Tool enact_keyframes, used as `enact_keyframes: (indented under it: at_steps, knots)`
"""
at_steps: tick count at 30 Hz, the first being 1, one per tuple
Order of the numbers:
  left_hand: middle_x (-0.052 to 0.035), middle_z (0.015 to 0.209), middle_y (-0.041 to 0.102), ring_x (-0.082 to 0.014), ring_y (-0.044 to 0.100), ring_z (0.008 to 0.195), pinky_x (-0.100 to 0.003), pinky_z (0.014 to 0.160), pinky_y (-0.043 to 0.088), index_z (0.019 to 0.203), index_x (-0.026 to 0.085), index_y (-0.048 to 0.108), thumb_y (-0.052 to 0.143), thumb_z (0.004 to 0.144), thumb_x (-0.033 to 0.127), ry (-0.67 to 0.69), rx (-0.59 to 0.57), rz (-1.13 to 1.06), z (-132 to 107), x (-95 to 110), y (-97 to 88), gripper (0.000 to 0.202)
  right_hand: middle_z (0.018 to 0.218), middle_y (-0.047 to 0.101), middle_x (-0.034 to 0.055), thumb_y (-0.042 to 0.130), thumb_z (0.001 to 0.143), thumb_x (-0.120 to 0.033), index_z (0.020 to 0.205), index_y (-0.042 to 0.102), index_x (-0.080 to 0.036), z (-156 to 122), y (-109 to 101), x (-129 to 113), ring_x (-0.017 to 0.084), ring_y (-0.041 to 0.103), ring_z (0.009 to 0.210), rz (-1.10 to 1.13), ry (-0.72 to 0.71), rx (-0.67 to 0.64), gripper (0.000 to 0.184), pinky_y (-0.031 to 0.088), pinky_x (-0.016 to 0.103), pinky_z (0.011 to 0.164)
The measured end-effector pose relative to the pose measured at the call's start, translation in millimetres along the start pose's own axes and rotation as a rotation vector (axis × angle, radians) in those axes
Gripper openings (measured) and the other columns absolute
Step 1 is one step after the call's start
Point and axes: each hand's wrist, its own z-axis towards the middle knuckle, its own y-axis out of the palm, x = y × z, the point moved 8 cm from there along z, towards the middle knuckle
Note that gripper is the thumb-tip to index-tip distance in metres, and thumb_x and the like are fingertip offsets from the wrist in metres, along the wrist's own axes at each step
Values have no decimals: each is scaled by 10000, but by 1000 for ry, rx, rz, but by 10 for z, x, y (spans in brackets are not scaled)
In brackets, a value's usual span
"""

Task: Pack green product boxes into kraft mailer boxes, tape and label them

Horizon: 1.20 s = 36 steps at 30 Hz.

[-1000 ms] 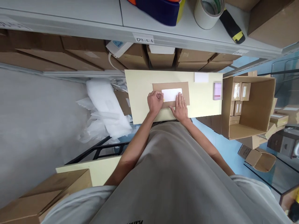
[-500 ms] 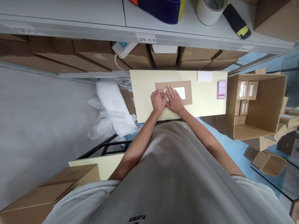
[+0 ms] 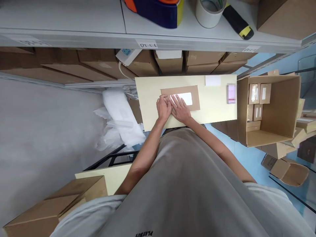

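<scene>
A flat brown cardboard box [image 3: 196,102] lies on the pale yellow tabletop [image 3: 217,108], with a white label [image 3: 187,97] on its upper face. Flat on the label's left part rests my right hand [image 3: 181,111], its fingers stretched out and slightly spread. Close beside it, my left hand [image 3: 164,108] is over the box's left end with the fingers curled in. What those fingers pinch, if anything, is hidden. A white paper [image 3: 212,80] and a small pink-and-violet packet [image 3: 231,94] lie farther right on the table.
A large open carton [image 3: 278,112] with several small boxes inside stands right of the table. White foam wrap [image 3: 120,115] hangs at the left. Above the table's far edge, a grey shelf [image 3: 86,24] holds a tape dispenser [image 3: 158,13], a tape roll [image 3: 208,16] and a black-yellow cutter [image 3: 238,23].
The view has shifted slightly. My right hand still lies on the label, its fingers a little more spread. My left hand stays curled at the box's left end.
</scene>
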Motion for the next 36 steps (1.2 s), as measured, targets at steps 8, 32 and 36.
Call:
enact_keyframes:
  at_steps: [8,32,36]
  knots:
    - [-95,1077,779,-318,714,1139,-483,1153,493,980,293,584,503,1036,143,-95,93,-45,21,-3,32,180,1948,203,170,268,1224,-586,1857,296,-82,-350,-200,643,324,166,1842,-3,161,45,810,143,601,1501]
    - [-227,1940,177,-357,101,1843,-594,1508,24,1858,69,241,359,1152,723,294,-321,153,-495,321,415,970,1957,161,175,166,1227,-501,1857,227,-20,-279,-229,830,305,148,1846,-20,194,52,795,125,570,1507]
    - [-281,1934,116,-383,49,1842,-638,1496,50,1850,-1,173,405,1158,695,282,-346,203,-620,289,402,1009,1965,162,105,149,1224,-556,1884,197,-103,-578,-159,820,283,105,1852,14,154,5,802,92,558,1518]
